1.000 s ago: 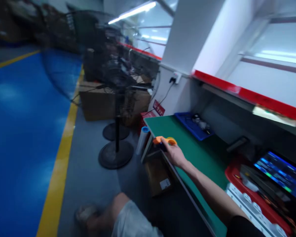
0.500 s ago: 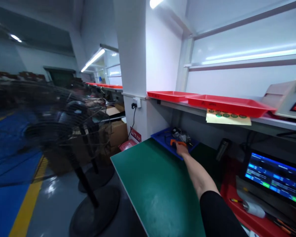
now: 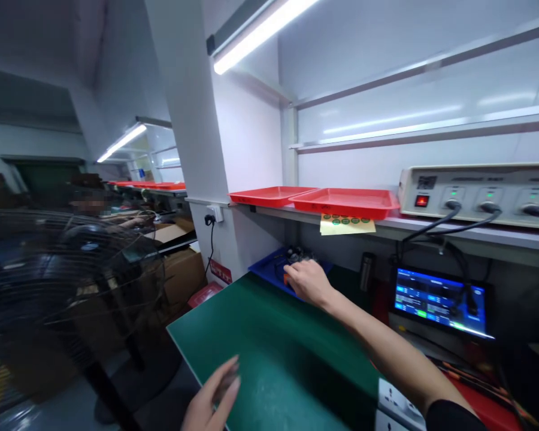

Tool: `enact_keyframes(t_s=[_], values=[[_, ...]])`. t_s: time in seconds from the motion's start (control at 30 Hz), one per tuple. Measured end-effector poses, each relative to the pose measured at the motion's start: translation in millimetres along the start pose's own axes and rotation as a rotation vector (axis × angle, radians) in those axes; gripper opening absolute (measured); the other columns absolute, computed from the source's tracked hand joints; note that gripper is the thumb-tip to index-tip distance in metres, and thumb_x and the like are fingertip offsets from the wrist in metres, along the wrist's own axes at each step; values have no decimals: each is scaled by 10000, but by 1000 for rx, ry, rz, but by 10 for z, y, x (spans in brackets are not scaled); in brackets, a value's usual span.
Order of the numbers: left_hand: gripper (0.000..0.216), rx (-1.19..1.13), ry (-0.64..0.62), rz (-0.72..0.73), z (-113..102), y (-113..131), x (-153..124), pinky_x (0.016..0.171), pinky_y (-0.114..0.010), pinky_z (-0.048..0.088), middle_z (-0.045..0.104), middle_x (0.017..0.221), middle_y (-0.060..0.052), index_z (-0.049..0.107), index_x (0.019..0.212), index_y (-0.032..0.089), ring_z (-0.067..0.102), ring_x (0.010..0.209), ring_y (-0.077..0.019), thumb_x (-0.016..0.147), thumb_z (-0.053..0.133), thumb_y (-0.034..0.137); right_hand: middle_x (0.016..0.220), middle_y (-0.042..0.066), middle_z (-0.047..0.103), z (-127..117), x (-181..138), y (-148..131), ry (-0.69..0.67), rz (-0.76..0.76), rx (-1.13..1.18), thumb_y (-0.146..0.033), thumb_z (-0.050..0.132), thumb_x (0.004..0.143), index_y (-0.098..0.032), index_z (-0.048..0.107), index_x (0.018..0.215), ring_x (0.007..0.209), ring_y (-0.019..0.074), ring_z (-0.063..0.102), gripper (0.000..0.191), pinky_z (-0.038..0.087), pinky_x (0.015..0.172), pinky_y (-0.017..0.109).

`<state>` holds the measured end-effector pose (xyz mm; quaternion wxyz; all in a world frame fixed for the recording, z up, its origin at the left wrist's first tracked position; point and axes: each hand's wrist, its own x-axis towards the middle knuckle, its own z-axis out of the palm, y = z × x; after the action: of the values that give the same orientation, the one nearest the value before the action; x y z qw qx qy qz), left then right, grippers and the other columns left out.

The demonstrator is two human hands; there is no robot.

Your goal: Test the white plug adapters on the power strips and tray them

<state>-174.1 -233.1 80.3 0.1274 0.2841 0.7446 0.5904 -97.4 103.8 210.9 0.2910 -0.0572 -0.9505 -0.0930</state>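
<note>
My right hand point(image 3: 309, 280) reaches to the front of the blue tray point(image 3: 261, 267) at the far end of the green worktop. Its fingers are curled around a small orange object point(image 3: 287, 279), mostly hidden beneath them, so its kind does not show. Behind the hand, dark and clear parts point(image 3: 297, 254) lie in the tray. At the lower middle of the view is my left hand point(image 3: 213, 398), over the near left edge of the green worktop point(image 3: 269, 341). Its thumb and fingers are apart, with nothing seen held; motion smears it slightly.
Red trays point(image 3: 345, 203) line the shelf above, beside a white power unit point(image 3: 480, 191) with plugged-in cables. Under it stand a lit screen point(image 3: 438, 299) and a dark flask point(image 3: 366, 271). At left are a black fan point(image 3: 85, 251), cartons point(image 3: 179, 272) and a person point(image 3: 92, 203) farther back.
The view has swung right, showing more of the power unit and screen. My left hand has come into view from below. My right hand stays at the blue tray, its fingers curled over the orange object.
</note>
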Motion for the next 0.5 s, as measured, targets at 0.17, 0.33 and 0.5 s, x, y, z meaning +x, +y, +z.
enact_keyframes(t_s=[0.17,0.33,0.5], values=[[780,-215,-181,249,1162,1310,728,1011,-416,627,675,1497,-157,615,1520,261,697,1314,-325,841,858,557,1044,95,760,-1408,-98,287,274,-13,-270,-258,513,1131,-201,755,1064,974,238,593,258,356,871,375],[814,-541,-179,153,1918,2341,1299,873,-311,623,605,1538,-176,589,1471,257,708,1229,-279,772,987,375,1222,136,742,-2126,94,903,101,26,-414,-176,602,1065,-185,809,1057,1111,276,544,208,330,872,377],[440,-812,-401,-75,2168,2837,1660,724,-300,615,768,1086,-130,714,1099,168,760,890,-221,798,969,363,1217,138,706,-2344,205,1084,-78,24,-438,-162,657,1033,-189,839,986,1070,257,540,190,317,840,357]])
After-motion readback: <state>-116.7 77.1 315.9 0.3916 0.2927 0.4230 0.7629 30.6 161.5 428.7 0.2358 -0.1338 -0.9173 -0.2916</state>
